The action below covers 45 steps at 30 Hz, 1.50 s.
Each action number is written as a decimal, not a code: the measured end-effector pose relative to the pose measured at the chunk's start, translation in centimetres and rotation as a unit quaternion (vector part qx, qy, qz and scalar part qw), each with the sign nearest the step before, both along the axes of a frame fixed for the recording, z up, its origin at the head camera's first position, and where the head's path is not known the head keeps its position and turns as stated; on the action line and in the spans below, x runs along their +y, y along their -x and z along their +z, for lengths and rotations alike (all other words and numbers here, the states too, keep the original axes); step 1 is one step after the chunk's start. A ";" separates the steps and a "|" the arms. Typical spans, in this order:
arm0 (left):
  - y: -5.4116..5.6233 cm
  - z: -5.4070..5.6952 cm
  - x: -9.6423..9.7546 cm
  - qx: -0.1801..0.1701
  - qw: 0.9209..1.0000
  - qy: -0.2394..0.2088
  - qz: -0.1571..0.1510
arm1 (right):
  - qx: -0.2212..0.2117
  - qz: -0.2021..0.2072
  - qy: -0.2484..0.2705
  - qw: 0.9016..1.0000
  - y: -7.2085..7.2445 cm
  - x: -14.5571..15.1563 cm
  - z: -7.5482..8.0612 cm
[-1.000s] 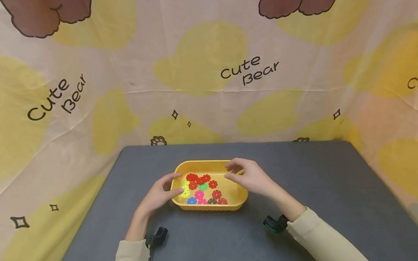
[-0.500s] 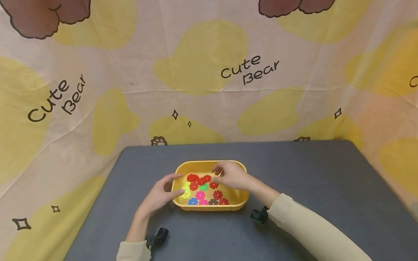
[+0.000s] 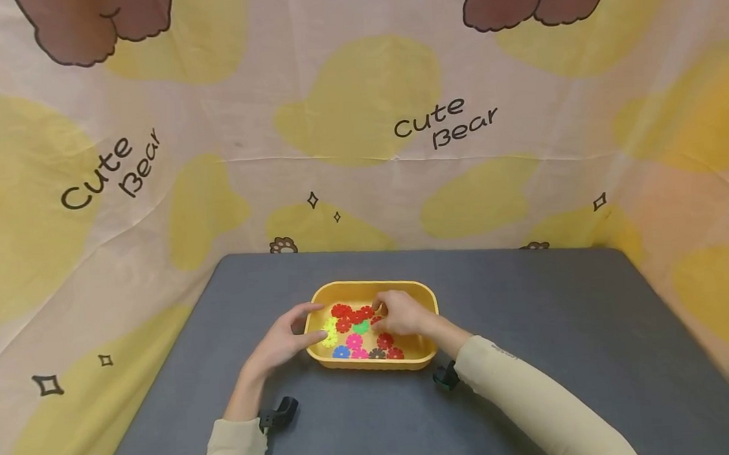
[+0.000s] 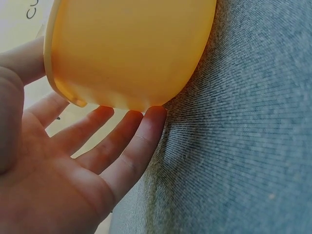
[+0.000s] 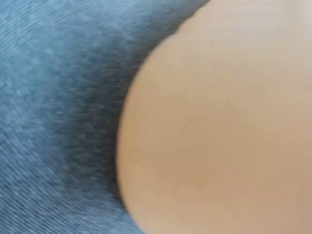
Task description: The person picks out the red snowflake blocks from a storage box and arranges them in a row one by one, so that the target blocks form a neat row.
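A yellow plastic basin [image 3: 341,365] with rounded corners holds several small notched plastic discs. My left hand [image 3: 286,338] grips its left end, the thumb over the rim; in the left wrist view the fingertips [image 4: 155,117] press against the outer wall. Inside the basin, my right hand [image 3: 403,313] reaches down from the right, index finger and thumb apart on either side of a red disc [image 3: 375,320]. More red discs [image 3: 343,323] lie left of it, around a green disc [image 3: 361,327]. Only blurred skin of the right hand [image 5: 219,126] fills most of its wrist view.
Yellow discs [image 3: 330,332] are heaped by the basin's left wall. Pink discs [image 3: 354,341], a blue disc [image 3: 341,352] and a dark disc [image 3: 377,354] lie nearer the front. The basin stands on a grey table [image 3: 362,420], with a printed cloth [image 3: 359,118] behind.
My right hand has moved left from over the basin's right rim and down among the red discs. The left hand keeps its place on the basin. The head view has shifted slightly.
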<state>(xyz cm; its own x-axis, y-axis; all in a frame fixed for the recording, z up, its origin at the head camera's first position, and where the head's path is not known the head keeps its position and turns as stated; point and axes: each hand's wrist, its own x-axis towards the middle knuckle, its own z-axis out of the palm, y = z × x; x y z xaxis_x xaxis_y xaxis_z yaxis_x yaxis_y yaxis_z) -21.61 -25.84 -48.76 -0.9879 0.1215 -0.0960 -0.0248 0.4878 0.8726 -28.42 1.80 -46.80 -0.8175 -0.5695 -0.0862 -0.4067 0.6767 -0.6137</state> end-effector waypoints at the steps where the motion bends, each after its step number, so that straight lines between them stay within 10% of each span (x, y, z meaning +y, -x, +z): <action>1: 0.0 0.0 0.0 0.000 1.000 -0.002 -0.001 | 0.000 -0.001 -0.001 1.000 0.0 0.0 -0.2; 26: 0.0 -0.1 0.3 -0.008 1.000 0.004 0.003 | 0.010 0.001 0.037 0.999 -0.6 0.3 -0.6; 45: 0.0 0.1 0.2 -0.003 1.000 0.005 0.000 | -0.008 -0.012 0.116 0.993 -2.4 5.8 4.2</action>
<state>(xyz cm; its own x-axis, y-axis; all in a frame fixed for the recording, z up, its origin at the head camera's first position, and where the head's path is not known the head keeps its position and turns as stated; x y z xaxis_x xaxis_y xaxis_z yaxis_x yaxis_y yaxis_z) -21.65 -25.62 -48.67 -0.9874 0.1199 -0.1032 -0.0306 0.4957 0.8680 -25.98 7.59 -42.61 -0.8308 -0.5556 0.0326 -0.3811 0.5253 -0.7608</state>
